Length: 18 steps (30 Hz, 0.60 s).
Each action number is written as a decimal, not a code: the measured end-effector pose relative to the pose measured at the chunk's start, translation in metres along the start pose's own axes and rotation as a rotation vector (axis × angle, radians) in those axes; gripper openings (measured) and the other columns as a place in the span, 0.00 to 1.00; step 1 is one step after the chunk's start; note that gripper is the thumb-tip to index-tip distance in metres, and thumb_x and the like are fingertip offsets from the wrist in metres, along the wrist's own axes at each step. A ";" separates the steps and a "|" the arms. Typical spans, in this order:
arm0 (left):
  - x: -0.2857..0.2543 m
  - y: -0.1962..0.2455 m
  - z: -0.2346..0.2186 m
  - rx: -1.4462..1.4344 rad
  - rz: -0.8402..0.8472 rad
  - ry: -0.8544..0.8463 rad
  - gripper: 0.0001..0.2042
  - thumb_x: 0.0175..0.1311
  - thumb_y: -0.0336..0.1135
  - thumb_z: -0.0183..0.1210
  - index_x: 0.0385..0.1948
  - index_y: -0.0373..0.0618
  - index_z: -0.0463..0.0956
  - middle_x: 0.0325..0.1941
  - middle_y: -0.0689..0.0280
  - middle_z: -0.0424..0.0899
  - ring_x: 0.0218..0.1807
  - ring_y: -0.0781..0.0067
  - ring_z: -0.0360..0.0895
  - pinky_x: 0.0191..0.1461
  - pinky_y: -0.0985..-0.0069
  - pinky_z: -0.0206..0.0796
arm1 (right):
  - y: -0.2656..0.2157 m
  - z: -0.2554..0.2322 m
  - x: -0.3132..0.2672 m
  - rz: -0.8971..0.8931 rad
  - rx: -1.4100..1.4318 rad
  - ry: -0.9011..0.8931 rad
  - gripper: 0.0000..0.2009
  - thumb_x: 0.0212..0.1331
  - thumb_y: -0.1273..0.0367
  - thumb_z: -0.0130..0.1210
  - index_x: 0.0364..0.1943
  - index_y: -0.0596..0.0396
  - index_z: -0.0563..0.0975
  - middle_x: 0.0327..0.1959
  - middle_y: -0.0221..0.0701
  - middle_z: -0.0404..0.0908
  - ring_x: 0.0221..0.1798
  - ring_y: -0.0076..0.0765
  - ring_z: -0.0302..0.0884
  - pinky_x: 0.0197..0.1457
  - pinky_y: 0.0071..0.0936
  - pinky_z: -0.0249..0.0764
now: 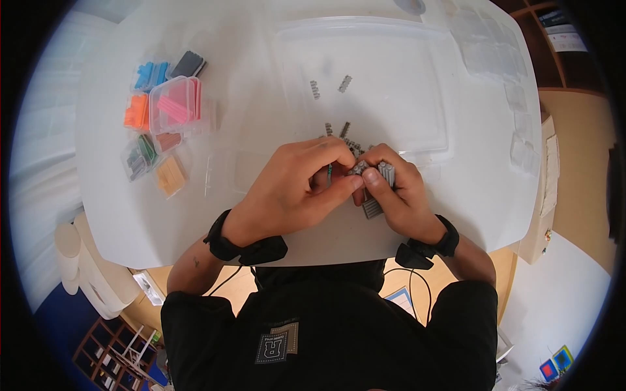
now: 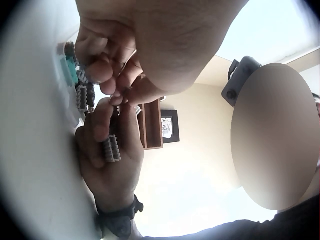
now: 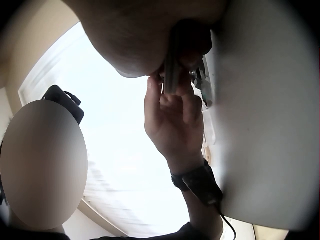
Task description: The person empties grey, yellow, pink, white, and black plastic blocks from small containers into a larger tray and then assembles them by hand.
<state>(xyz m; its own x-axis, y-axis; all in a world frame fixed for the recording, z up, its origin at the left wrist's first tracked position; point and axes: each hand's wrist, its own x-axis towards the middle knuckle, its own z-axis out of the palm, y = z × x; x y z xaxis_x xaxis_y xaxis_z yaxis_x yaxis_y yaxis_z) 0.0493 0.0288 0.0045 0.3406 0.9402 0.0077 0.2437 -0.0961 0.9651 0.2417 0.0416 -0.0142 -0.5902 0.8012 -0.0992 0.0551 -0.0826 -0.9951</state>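
the likeliest mishap, i'd say, is a slip. the small grey piece (image 1: 358,169) sits near the middle of the head view, caught between the fingertips of both hands, and so little of it offers a hold that an uneven push could twist it out or flick it into the heap of grey pieces (image 1: 352,144) just above. the left hand (image 1: 293,179) pinches it between thumb and forefinger; the right hand (image 1: 401,190) nips it from the other side, thumb and forefinger bent, and also grasps a ribbed grey block (image 1: 386,173). that double duty looks to me like the second weak spot: ease the grip to turn one, and the other may drop. knuckles so near the heap could scatter it too (grey on grey, a stray bit would be a nuisance to find).

as for looks, the small piece is knobbly and dull grey, mostly hidden by fingertips. the block is paler, with close parallel ridges; in the left wrist view its edge looks toothed. grey ribs show on both sides of the right thumb, and i cannot tell whether that is one block or two. one loose strip (image 1: 315,90) and another (image 1: 345,83), both notched, lie at upper centre, well apart from the hands.
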 end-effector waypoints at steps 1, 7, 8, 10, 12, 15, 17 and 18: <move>0.000 0.000 0.000 0.000 0.001 -0.001 0.05 0.54 0.23 0.60 0.27 0.39 0.71 0.22 0.69 0.72 0.18 0.84 0.62 0.22 0.84 0.51 | 0.000 0.000 0.000 -0.005 -0.002 0.003 0.06 0.68 0.69 0.43 0.37 0.58 0.67 0.20 0.30 0.76 0.24 0.23 0.73 0.31 0.21 0.68; -0.001 0.002 -0.004 -0.050 -0.084 -0.061 0.03 0.56 0.24 0.58 0.27 0.37 0.71 0.20 0.69 0.69 0.19 0.85 0.59 0.23 0.83 0.50 | -0.002 -0.001 -0.001 -0.047 -0.062 -0.013 0.05 0.67 0.70 0.44 0.37 0.59 0.68 0.20 0.31 0.76 0.23 0.24 0.73 0.30 0.21 0.67; -0.001 0.002 -0.005 -0.067 -0.113 -0.071 0.03 0.57 0.24 0.57 0.27 0.37 0.72 0.20 0.70 0.68 0.19 0.85 0.58 0.23 0.83 0.49 | -0.002 -0.001 -0.001 -0.047 -0.062 -0.013 0.05 0.67 0.70 0.44 0.37 0.59 0.68 0.20 0.31 0.76 0.23 0.24 0.73 0.30 0.21 0.67; -0.001 0.003 -0.005 -0.085 -0.142 -0.082 0.03 0.58 0.24 0.56 0.28 0.37 0.72 0.20 0.70 0.68 0.20 0.85 0.58 0.23 0.83 0.49 | -0.002 0.000 -0.001 -0.047 -0.048 -0.009 0.05 0.67 0.71 0.44 0.37 0.59 0.68 0.19 0.31 0.76 0.23 0.24 0.73 0.29 0.21 0.67; -0.001 0.004 -0.005 -0.108 -0.171 -0.093 0.03 0.59 0.25 0.56 0.28 0.36 0.72 0.20 0.71 0.68 0.20 0.86 0.57 0.23 0.83 0.48 | -0.002 -0.001 -0.001 -0.049 -0.051 -0.011 0.06 0.67 0.70 0.44 0.37 0.59 0.69 0.19 0.31 0.75 0.22 0.24 0.73 0.29 0.21 0.67; -0.002 0.002 -0.003 -0.143 -0.185 -0.084 0.04 0.60 0.26 0.55 0.28 0.35 0.72 0.19 0.71 0.67 0.21 0.87 0.57 0.23 0.83 0.48 | -0.003 -0.002 -0.001 -0.047 -0.051 -0.015 0.06 0.68 0.70 0.44 0.36 0.58 0.69 0.18 0.30 0.75 0.22 0.24 0.73 0.28 0.21 0.67; -0.002 0.003 -0.002 -0.146 -0.188 -0.074 0.04 0.61 0.26 0.55 0.29 0.35 0.72 0.19 0.71 0.67 0.21 0.88 0.57 0.23 0.83 0.48 | -0.002 -0.001 -0.001 -0.041 -0.048 -0.017 0.06 0.68 0.70 0.44 0.36 0.58 0.69 0.18 0.30 0.75 0.22 0.24 0.73 0.28 0.21 0.67; -0.002 0.004 -0.001 -0.148 -0.190 -0.064 0.04 0.61 0.26 0.55 0.29 0.35 0.72 0.19 0.71 0.67 0.21 0.88 0.56 0.24 0.83 0.48 | -0.001 -0.001 -0.001 -0.038 -0.040 -0.011 0.06 0.68 0.70 0.44 0.36 0.58 0.69 0.18 0.30 0.75 0.22 0.24 0.73 0.28 0.21 0.67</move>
<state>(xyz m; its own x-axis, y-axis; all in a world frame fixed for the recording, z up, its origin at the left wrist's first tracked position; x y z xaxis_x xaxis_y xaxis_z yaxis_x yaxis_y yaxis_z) 0.0483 0.0269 0.0088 0.3598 0.9136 -0.1893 0.1747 0.1333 0.9756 0.2435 0.0415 -0.0127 -0.6015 0.7965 -0.0620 0.0651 -0.0285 -0.9975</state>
